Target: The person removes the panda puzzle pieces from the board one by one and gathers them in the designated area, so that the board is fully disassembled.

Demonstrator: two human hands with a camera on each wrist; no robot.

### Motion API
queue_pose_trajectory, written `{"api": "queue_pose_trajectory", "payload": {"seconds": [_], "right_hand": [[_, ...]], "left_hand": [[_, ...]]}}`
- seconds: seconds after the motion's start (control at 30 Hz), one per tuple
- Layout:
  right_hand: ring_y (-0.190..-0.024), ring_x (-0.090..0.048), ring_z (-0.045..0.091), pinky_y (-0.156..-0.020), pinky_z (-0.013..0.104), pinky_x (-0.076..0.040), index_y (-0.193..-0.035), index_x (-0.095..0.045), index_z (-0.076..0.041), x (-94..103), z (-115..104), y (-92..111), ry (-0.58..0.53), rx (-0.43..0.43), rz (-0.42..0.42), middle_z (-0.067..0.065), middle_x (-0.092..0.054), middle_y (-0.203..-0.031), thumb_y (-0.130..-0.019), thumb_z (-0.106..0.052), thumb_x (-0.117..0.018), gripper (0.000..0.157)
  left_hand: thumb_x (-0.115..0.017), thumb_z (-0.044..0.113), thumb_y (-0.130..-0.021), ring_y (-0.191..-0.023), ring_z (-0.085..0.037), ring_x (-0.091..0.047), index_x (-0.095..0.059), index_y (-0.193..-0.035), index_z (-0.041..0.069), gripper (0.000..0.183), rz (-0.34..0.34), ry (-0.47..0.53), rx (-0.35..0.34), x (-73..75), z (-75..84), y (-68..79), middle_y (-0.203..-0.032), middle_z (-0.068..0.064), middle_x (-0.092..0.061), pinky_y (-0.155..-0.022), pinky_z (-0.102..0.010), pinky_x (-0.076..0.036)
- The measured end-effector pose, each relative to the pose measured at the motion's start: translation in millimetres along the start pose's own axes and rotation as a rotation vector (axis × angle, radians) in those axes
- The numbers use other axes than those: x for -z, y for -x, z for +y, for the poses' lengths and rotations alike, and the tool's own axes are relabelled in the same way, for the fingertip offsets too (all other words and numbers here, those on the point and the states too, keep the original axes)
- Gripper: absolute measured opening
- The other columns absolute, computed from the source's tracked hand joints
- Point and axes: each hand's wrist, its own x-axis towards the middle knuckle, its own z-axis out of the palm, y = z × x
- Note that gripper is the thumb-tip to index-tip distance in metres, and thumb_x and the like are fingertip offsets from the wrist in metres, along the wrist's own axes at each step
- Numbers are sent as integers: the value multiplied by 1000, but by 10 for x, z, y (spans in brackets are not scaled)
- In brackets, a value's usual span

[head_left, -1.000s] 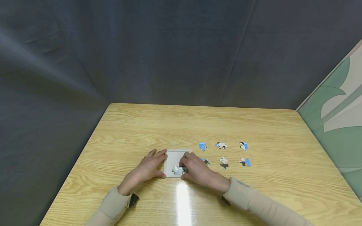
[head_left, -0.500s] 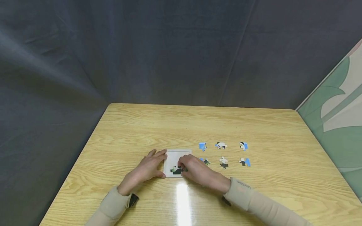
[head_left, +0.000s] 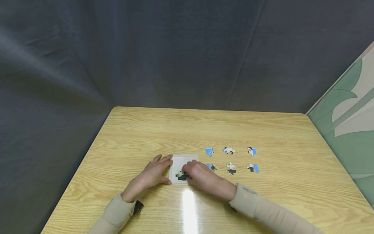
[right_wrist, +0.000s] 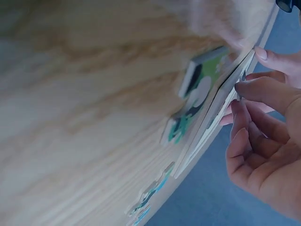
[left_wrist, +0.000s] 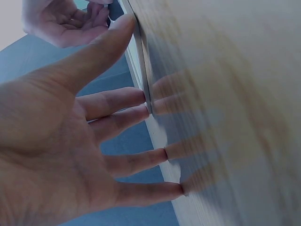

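Note:
In the head view a square white puzzle tray (head_left: 177, 164) lies flat on the wooden table. My left hand (head_left: 152, 172) rests along its left side, fingers spread and fairly straight, with thumb and fingertips at the edge. My right hand (head_left: 201, 175) pinches a jigsaw piece (head_left: 182, 176), dark with green leaves, over the tray's lower left part. The right wrist view shows that piece (right_wrist: 241, 90) edge-on between thumb and index finger. Part of the tray's right side is hidden behind my right hand.
Several jigsaw pieces lie in two rows right of the tray, among them a blue corner piece (head_left: 209, 151), a panda-eyes piece (head_left: 228, 150) and a black-and-white piece (head_left: 231, 168). More pieces (right_wrist: 202, 89) lie beneath my right wrist. A dark curtain (head_left: 187, 55) hangs behind the table.
My right hand has shifted slightly left with the jigsaw piece, which has changed from a bright glare to its dark face showing. The left hand and tray have stayed put.

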Motion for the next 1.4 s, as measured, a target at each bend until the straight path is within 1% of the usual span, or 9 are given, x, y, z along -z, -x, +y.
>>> {"api": "queue_pose_trajectory", "payload": {"seconds": [0.2, 0.3, 0.43, 0.6, 0.77, 0.9, 1.1, 1.23, 1.4], "right_hand": [[-76, -56, 12, -64, 18, -49, -98, -71, -5, -13, 14, 4, 61, 64, 18, 0, -64, -85, -75, 0, -74, 24], [-76, -56, 11, -64, 17, -48, -99, -72, -5, 15, 34, 7, 53, 78, 37, 1, -64, -86, -76, 0, -74, 23], [-78, -57, 12, -65, 15, -49, -100, -72, -3, 114, 76, 68, 11, 62, 60, 2, -65, -88, -79, 0, -74, 22], [-76, -59, 11, -63, 13, -50, -103, -71, 2, 281, 184, 253, -39, 48, 101, 6, -65, -88, -80, 0, -74, 23], [-71, -58, 9, -59, 14, -50, -104, -71, 2, 501, 387, 535, -55, 17, 134, 4, -65, -86, -79, 0, -74, 25], [-71, -58, 7, -58, 17, -51, -102, -71, 1, 656, 553, 833, -90, -17, 106, 2, -64, -84, -79, 3, -74, 24], [-68, -52, 0, -55, 16, -47, -96, -73, 2, 740, 691, 1227, -165, 21, 34, 1, -66, -83, -74, 13, -69, 24], [-73, -53, 1, -58, 16, -48, -96, -73, 2, 717, 728, 1362, -210, 41, -29, 0, -67, -85, -74, 10, -71, 24], [-78, -56, 4, -62, 17, -50, -99, -73, 1, 653, 754, 1419, -221, 78, -64, 0, -64, -88, -75, 6, -74, 25]], "left_hand": [[-82, 25, -73, -137, -50, -24, -54, -133, 2, 70, 1, -11, -2, -1, -4, 2, -153, -12, -35, -98, -75, -27], [-82, 25, -73, -137, -50, -24, -54, -133, 2, 70, 3, -11, -5, 2, -1, 4, -153, -12, -35, -98, -75, -27], [-83, 24, -73, -136, -50, -25, -54, -133, 1, 71, 0, -9, -7, 2, 4, 7, -153, -12, -35, -98, -75, -27], [-83, 24, -73, -138, -49, -23, -53, -134, 2, 71, -11, -13, 5, -3, 8, -4, -154, -11, -34, -99, -75, -26], [-82, 23, -73, -138, -49, -22, -53, -134, 1, 71, -14, -8, 6, 7, 13, -8, -154, -12, -33, -99, -75, -25], [-82, 22, -73, -138, -50, -23, -53, -134, 1, 71, -12, -11, 2, 18, 13, 0, -154, -13, -33, -99, -75, -25], [-82, 22, -73, -138, -50, -23, -53, -134, 1, 71, -11, -13, 5, 27, 18, 1, -154, -13, -33, -99, -75, -25], [-82, 22, -73, -138, -50, -22, -53, -134, 1, 71, -11, -10, 9, 32, 22, 0, -154, -13, -33, -100, -75, -24], [-82, 22, -73, -138, -50, -22, -53, -134, 1, 71, -14, -6, 10, 30, 27, -2, -154, -13, -32, -101, -74, -24]]}}
